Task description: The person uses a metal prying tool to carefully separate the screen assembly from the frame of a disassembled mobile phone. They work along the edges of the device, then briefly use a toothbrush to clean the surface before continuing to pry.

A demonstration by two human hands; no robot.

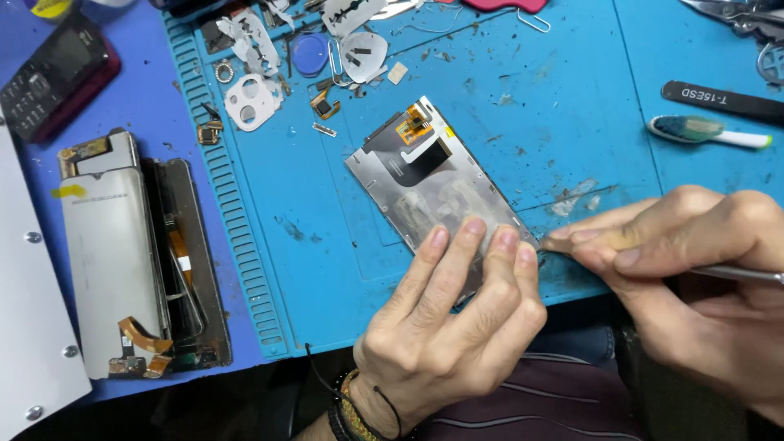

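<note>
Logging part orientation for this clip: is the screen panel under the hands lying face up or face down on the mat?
Face down: the screen panel shows its silver metal back and orange flex cable, flat on the blue mat.

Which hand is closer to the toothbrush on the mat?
The right hand; it sits just below the toothbrush. The left hand is farther away, pressing the screen panel.

On the blue repair mat [343,245], an opened phone body [139,261] lies at the left edge, a dark keypad phone [53,73] sits at upper left, loose small parts [278,65] crowd the top, and a toothbrush [706,131] rests below black tweezers [723,102] at upper right.
</note>
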